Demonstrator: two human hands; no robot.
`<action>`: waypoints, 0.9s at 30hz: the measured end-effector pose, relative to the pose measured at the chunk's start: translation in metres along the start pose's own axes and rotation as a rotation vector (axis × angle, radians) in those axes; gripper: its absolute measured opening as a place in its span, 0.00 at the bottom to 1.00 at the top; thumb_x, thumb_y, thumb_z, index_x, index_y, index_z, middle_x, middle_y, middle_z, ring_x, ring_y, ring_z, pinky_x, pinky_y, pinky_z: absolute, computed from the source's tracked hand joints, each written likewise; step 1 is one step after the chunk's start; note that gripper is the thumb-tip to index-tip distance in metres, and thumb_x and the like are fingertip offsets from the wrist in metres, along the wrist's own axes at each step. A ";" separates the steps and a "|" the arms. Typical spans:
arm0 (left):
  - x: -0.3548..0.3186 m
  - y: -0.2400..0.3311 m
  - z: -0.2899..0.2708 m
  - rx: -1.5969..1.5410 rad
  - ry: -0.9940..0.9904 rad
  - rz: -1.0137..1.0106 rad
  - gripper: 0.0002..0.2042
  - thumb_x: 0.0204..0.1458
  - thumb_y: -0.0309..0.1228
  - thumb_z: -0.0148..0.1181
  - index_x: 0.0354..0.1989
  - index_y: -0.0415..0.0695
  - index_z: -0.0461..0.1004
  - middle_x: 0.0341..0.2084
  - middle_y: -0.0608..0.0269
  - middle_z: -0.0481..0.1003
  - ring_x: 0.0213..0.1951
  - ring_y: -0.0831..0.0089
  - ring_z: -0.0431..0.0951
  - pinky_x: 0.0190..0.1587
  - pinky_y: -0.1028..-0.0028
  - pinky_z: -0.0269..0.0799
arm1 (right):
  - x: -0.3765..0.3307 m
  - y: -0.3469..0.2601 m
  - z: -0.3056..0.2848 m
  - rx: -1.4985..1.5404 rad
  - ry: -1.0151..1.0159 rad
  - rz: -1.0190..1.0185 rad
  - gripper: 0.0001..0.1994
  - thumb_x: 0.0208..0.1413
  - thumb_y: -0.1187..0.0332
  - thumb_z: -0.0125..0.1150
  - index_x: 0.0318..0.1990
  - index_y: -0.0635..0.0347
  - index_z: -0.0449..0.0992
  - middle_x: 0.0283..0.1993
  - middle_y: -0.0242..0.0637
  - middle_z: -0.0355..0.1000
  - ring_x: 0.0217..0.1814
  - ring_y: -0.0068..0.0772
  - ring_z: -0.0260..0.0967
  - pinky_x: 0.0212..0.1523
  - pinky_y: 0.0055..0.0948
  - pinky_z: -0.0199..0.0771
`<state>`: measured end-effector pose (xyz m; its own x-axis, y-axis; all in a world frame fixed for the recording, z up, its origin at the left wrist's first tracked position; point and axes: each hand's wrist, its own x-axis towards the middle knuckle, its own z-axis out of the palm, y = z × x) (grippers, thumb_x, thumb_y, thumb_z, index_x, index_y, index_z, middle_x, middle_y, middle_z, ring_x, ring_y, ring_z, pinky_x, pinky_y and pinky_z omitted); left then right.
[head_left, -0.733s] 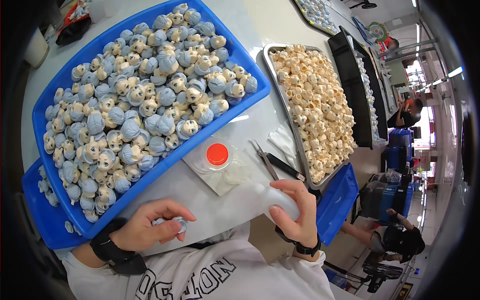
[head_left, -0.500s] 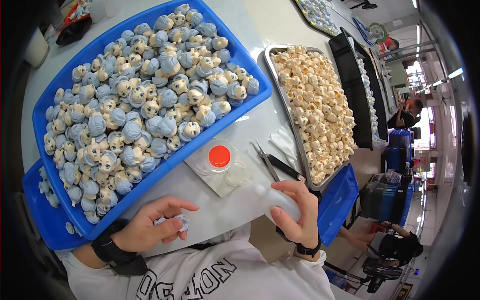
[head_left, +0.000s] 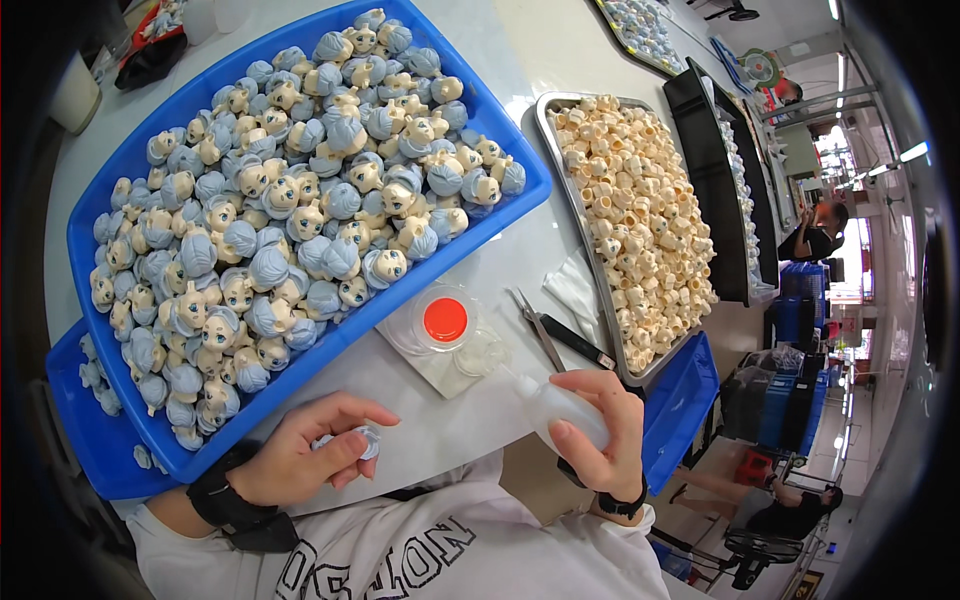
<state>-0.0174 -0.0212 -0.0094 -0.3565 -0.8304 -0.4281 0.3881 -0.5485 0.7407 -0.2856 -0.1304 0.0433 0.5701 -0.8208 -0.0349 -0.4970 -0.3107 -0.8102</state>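
Note:
My left hand [head_left: 300, 452] pinches a small blue-haired doll head [head_left: 357, 440] just off the near corner of a big blue tray [head_left: 500, 215] heaped with several such heads. A black watch sits on that wrist. My right hand [head_left: 600, 430] grips a white squeeze bottle [head_left: 560, 408], its nozzle pointing up-left toward a clear round dish with a red centre [head_left: 445, 320] that rests on a white cloth.
A metal tray [head_left: 548, 130] full of small cream doll parts lies to the right, with tweezers [head_left: 537, 328] and a black-handled tool [head_left: 578, 342] beside it. Black trays and another blue bin [head_left: 690, 410] stand further right. Other people are at the far right.
My right hand has tipped the bottle's nozzle closer to the dish. My left hand keeps the doll head with little movement.

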 end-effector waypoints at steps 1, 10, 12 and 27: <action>0.000 -0.001 -0.002 -0.018 -0.024 0.000 0.14 0.58 0.36 0.46 0.47 0.39 0.67 0.24 0.62 0.71 0.20 0.84 0.64 0.23 0.84 0.61 | 0.000 0.001 0.001 0.005 0.003 -0.005 0.17 0.41 0.72 0.58 0.41 0.68 0.69 0.26 0.44 0.74 0.21 0.31 0.72 0.23 0.21 0.68; 0.000 0.002 -0.001 0.089 -0.043 0.036 0.14 0.55 0.26 0.46 0.50 0.40 0.67 0.24 0.65 0.70 0.20 0.86 0.64 0.24 0.85 0.62 | 0.000 0.001 -0.001 0.022 -0.012 0.004 0.17 0.42 0.72 0.58 0.42 0.67 0.68 0.25 0.43 0.74 0.20 0.30 0.71 0.23 0.21 0.68; 0.001 0.002 0.000 0.135 -0.048 0.048 0.15 0.55 0.25 0.46 0.51 0.40 0.66 0.24 0.65 0.70 0.19 0.86 0.64 0.23 0.85 0.61 | 0.000 0.000 -0.001 0.022 -0.017 -0.005 0.17 0.42 0.72 0.58 0.42 0.67 0.68 0.25 0.43 0.74 0.20 0.30 0.71 0.22 0.21 0.67; 0.000 0.006 -0.002 -0.050 -0.095 -0.122 0.17 0.60 0.33 0.42 0.54 0.39 0.63 0.27 0.65 0.70 0.21 0.86 0.63 0.23 0.86 0.59 | 0.000 0.000 0.002 0.017 -0.008 -0.019 0.17 0.42 0.72 0.58 0.42 0.67 0.68 0.24 0.43 0.74 0.21 0.30 0.71 0.23 0.21 0.68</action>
<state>-0.0131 -0.0250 -0.0060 -0.4810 -0.7458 -0.4609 0.3782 -0.6508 0.6584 -0.2846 -0.1297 0.0424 0.5845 -0.8110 -0.0235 -0.4749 -0.3185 -0.8204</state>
